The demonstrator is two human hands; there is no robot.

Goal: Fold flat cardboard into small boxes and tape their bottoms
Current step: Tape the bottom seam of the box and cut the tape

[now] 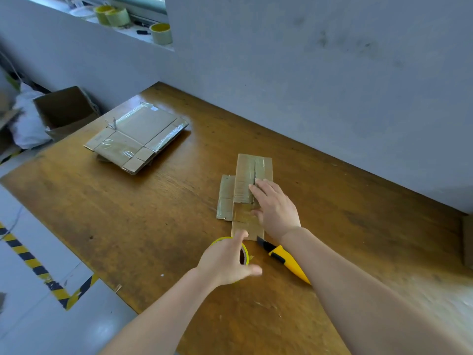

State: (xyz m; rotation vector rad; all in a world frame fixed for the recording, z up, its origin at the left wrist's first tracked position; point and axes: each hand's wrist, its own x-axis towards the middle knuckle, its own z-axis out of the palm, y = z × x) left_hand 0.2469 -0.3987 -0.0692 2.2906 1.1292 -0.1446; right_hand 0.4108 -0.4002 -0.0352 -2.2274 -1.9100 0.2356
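Pressing flat on small taped cardboard piece [252, 172]: right hand [275, 208], fingers straight, holding nothing. Cardboard lies mid-way along wooden table [153, 226]. Left hand [227, 262] curled over yellow-rimmed tape roll [245, 252], gripping it, right at cardboard's near end. Yellow utility knife [286, 260] on table, partly under right forearm. Stack of flat cardboard [138, 135] at table's far left, well apart. Spare tape rolls [161, 33] on ledge above. Open carton [64, 108] on floor beyond.

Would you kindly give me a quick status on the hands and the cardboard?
Left hand grips tape roll. Right hand pressed flat on cardboard, lying flat on table. Yellow knife beside cardboard's near end, under right forearm.
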